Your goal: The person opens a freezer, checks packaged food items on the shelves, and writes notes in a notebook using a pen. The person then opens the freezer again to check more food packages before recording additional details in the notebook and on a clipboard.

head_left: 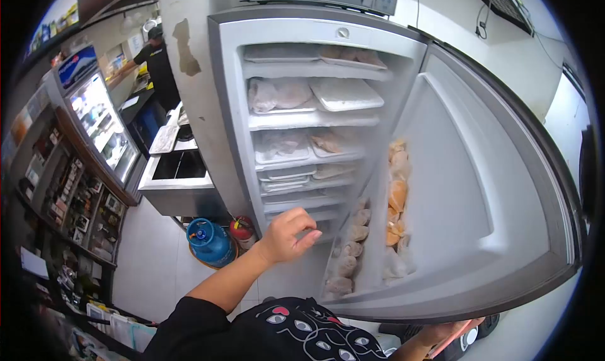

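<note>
The upright freezer stands open in front of me. Its shelves hold white foam trays and plastic-wrapped packs. My left hand is raised before the lower shelves, fingers loosely curled and thumb apart, with nothing visible in it. The freezer door is swung out to the right. Bags of orange food and bags of pale food sit along the door's inner side. Below the door's bottom edge, my right hand is closed on a flat pink thing, partly hidden.
A blue gas cylinder and a red fire extinguisher stand on the floor left of the freezer. A steel fryer-like counter, a glass drinks fridge and shelves are farther left. A person in black works at the back.
</note>
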Tool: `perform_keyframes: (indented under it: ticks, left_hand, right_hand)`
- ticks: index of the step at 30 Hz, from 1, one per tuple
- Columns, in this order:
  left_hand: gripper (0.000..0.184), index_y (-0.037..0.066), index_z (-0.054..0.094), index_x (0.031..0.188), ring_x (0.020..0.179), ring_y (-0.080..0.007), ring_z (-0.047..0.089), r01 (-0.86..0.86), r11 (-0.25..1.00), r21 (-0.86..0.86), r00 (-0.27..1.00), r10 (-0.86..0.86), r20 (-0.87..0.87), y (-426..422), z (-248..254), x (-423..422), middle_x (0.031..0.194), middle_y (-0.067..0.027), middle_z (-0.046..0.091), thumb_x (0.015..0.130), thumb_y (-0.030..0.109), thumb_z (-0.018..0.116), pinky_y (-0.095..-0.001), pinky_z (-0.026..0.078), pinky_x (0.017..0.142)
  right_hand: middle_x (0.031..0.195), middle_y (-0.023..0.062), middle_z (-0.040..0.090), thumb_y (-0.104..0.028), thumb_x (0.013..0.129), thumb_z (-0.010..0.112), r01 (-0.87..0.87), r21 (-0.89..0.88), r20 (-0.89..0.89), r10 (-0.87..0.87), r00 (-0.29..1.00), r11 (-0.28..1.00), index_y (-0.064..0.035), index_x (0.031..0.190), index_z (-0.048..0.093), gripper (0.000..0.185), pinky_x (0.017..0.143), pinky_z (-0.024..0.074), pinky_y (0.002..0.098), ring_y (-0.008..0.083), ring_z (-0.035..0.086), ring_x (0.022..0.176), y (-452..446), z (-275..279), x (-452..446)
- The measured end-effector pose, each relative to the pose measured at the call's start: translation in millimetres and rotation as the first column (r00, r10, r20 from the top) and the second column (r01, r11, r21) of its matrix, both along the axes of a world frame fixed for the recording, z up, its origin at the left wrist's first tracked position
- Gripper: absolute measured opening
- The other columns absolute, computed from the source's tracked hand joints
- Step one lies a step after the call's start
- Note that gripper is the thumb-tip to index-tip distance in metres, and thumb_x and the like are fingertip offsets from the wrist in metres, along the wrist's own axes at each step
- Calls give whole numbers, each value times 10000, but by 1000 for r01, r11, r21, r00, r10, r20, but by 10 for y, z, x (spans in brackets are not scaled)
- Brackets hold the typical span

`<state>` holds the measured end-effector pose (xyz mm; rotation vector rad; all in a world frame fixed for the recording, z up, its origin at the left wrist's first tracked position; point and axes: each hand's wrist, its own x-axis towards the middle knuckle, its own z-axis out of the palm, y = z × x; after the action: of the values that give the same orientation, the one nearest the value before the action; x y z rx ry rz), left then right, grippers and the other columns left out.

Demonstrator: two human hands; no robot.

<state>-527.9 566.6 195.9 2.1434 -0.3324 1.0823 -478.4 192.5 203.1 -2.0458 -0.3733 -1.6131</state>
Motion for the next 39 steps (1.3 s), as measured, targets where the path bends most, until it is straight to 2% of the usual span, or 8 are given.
perform_keyframes:
  ticks: [2, 6, 14, 19, 20, 23, 31, 39]
  left_hand:
    - [126, 32, 567, 770, 618, -234, 539, -3, 1000, 13, 1000, 4, -11, -14, -3, 79, 707, -94, 550, 757, 105, 670, -302, 434, 553]
    - [118, 29, 564, 758, 617, -232, 541, -61, 995, 73, 998, 63, -16, 67, -27, 276, 701, -93, 544, 753, 88, 666, -297, 438, 557]
    - [108, 43, 586, 792, 597, -220, 533, -328, 942, 76, 944, 330, -18, 501, 6, 637, 705, -83, 535, 755, 99, 671, -307, 435, 544]
    - [123, 35, 595, 878, 617, -144, 566, -384, 877, -289, 906, 297, -302, 713, -97, 1046, 746, -42, 591, 802, 115, 649, -285, 442, 534]
    - [233, 55, 535, 1084, 666, -152, 583, -275, 809, -519, 896, 21, -443, 793, -81, 1154, 845, -58, 604, 875, 151, 579, -263, 483, 595]
    - [336, 67, 435, 1201, 760, -200, 610, -106, 360, -927, 894, -373, -248, 972, -66, 1606, 943, -122, 602, 906, 193, 533, -298, 517, 640]
    - [544, 75, 181, 1357, 902, -362, 602, -53, 227, -972, 922, -363, -135, 1377, 102, 2919, 1162, -288, 471, 930, 227, 482, -390, 550, 719]
    - [291, -110, 334, 1112, 852, -392, 620, 80, 238, -968, 965, -260, 16, 1724, 248, 3543, 1048, -292, 527, 930, 106, 403, -400, 580, 692]
  right_hand:
    - [1177, 170, 424, -392, 952, 412, -13, 49, -62, 16, 998, 999, 76, 1189, 460, 527, 891, 427, 408, 292, 471, 1089, -85, -33, -10]
    - [1203, 170, 427, -310, 953, 396, -302, 647, -10, 404, 915, 700, 44, 1191, 440, 428, 936, 396, 395, 275, 467, 1097, -211, -163, 64]
    - [1212, 164, 453, -197, 929, 392, -473, 716, 210, 488, 847, 513, 28, 1190, 396, 345, 995, 339, 353, 241, 439, 1130, -344, -160, 323]
    - [1251, 163, 430, -168, 913, 429, -316, 562, 118, 304, 945, 764, 32, 1213, 376, 365, 996, 328, 350, 242, 440, 1137, -354, -229, 390]
    - [1259, 163, 426, -161, 909, 437, -263, 534, 101, 248, 963, 803, 33, 1218, 371, 370, 995, 326, 350, 243, 441, 1138, -366, -257, 397]
    - [1258, 166, 419, -157, 918, 441, -180, 540, 59, 176, 983, 822, 40, 1224, 358, 373, 985, 330, 356, 248, 442, 1130, -255, -234, 394]
    - [1140, 157, 448, -285, 933, 458, 85, 431, -25, -82, 996, 898, 58, 1167, 390, 420, 904, 373, 343, 236, 461, 1033, -159, -202, 381]
    - [1062, 129, 446, -346, 922, 475, 99, 503, -44, -90, 995, 858, 37, 1142, 378, 452, 855, 390, 332, 204, 467, 964, -152, -273, 366]
